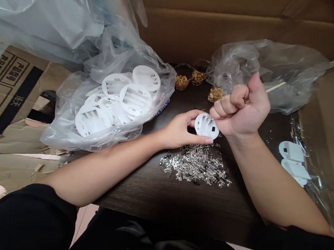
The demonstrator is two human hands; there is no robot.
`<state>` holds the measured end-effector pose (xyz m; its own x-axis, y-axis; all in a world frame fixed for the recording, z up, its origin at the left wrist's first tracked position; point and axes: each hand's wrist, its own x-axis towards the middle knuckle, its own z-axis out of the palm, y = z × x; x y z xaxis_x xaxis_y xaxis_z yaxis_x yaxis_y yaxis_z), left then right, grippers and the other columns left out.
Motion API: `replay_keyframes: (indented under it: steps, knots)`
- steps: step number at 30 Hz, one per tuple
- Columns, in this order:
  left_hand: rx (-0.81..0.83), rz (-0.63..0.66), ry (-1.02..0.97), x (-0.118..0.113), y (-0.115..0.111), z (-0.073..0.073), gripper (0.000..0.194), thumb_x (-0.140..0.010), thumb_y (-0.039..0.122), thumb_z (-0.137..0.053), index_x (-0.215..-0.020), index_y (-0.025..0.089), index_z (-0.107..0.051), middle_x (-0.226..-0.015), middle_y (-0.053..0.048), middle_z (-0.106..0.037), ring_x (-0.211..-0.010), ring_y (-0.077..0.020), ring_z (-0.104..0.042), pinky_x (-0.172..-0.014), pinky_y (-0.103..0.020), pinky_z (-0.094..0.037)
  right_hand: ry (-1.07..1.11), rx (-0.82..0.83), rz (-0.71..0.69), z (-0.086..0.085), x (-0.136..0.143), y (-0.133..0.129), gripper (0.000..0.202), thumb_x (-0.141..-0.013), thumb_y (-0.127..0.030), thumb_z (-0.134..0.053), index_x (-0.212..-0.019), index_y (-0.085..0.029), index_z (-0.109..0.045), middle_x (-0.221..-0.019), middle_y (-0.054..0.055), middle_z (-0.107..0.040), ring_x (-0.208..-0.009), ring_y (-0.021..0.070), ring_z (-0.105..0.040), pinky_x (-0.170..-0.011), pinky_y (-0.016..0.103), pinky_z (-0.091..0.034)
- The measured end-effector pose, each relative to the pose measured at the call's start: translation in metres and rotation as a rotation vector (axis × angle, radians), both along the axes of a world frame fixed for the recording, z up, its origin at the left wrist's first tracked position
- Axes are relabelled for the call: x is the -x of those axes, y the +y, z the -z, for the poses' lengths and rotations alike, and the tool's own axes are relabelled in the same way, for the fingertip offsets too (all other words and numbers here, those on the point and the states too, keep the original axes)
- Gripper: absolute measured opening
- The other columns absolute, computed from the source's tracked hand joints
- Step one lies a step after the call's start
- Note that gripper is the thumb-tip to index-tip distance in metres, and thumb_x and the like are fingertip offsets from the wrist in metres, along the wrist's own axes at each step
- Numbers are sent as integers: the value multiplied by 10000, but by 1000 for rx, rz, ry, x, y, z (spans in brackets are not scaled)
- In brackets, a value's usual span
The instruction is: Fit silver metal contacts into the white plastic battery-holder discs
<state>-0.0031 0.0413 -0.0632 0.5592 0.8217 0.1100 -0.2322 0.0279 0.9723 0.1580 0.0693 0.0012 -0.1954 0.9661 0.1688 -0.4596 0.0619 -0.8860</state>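
My left hand [180,130] grips a round white plastic battery holder [203,126] by its edge, thumb across the front. The holder has molded slots, small metal contacts and a dark rectangular opening. My right hand [244,107] is closed round a thin wooden stick [276,87], whose upper end sticks out past the thumb. The lower side of that fist meets the holder's right edge; the stick's working tip is mostly hidden there. Below both hands lies a loose pile of small silvery metal contacts [198,165] on the dark table [151,188].
A clear plastic bag [67,110] at left holds several similar white holders [136,100]. Behind the hands sit small clear cups with gold springs [181,82] and another gold heap [215,94]. White pieces [292,153] lie at right. Cardboard [242,31] walls the back.
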Motion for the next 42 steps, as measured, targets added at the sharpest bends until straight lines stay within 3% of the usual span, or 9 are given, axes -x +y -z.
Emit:
replay_keyframes:
  steps: [9, 15, 21, 25, 27, 29, 31, 36, 42]
  knots:
    - [-28, -3, 7, 1, -1, 6, 644, -681, 342, -946, -1191, 126, -617, -1055, -82, -724, -956, -184, -688, -899, -322, -525, -51, -4, 86, 10, 13, -7, 776, -901, -799, -501, -459, -244, -186, -432, -74, -53, -379, 92, -37, -401, 298, -80]
    - [-82, 0, 26, 3, -2, 7, 623, -724, 315, -918, -1232, 142, -603, -1086, -88, -721, -991, -191, -690, -933, -327, -538, -4, 26, -11, 11, 8, -3, 748, -932, -711, -524, -471, -231, -182, -442, -73, -49, -390, 88, -34, -405, 286, -72]
    - [-247, -22, 92, 4, -5, -1, 659, -766, 336, -876, -1336, 176, -589, -1277, -122, -699, -1170, -256, -680, -1057, -382, -529, 76, -48, -8, -33, -25, -3, 674, -865, -501, -729, -552, -213, -206, -511, -74, -69, -443, 90, -39, -417, 272, -117]
    - [-357, -43, 165, 8, -6, -3, 720, -821, 353, -824, -1462, 206, -530, -1451, -130, -633, -1288, -280, -640, -1148, -390, -478, -226, -131, 168, -58, -35, -19, 470, -940, -510, -672, -603, -239, -492, -533, -64, -254, -423, 93, -116, -422, 302, -126]
    - [-434, -47, 217, 10, -7, -3, 755, -857, 355, -789, -1526, 214, -469, -1478, -132, -618, -1294, -276, -641, -1145, -379, -478, -490, -287, 328, -51, -39, -29, 298, -978, -420, -645, -744, -237, -673, -594, -26, -442, -446, 109, -251, -444, 320, -195]
    - [-552, -62, 264, 11, -7, -4, 771, -888, 351, -754, -1567, 215, -413, -1514, -142, -590, -1321, -281, -626, -1141, -381, -476, -881, -472, 351, -32, -43, -40, 115, -960, -340, -692, -954, -242, -752, -848, 41, -662, -652, 147, -530, -547, 314, -355]
    - [-692, -102, 323, 11, -8, -4, 751, -914, 346, -725, -1574, 208, -393, -1524, -158, -579, -1321, -286, -622, -1113, -395, -486, -1067, -631, 352, -9, -48, -52, 159, -937, -291, -719, -1085, -236, -743, -931, 53, -700, -758, 173, -625, -617, 317, -441]
    - [-970, -203, 516, 11, -8, -5, 458, -965, 341, -681, -1366, 146, -576, -1200, -131, -753, -1013, -231, -681, -918, -377, -509, -1167, -918, 465, 28, -56, -77, 252, -926, -164, -728, -1170, -220, -700, -982, 60, -767, -749, 149, -708, -582, 262, -528]
    - [-1198, -295, 567, 13, -8, -10, 166, -996, 211, -622, -1146, 162, -672, -958, -49, -792, -808, -174, -631, -774, -338, -433, -1291, -1190, 630, 35, -59, -85, 309, -894, -168, -775, -1189, -200, -690, -991, 62, -796, -773, 158, -740, -641, 268, -601]
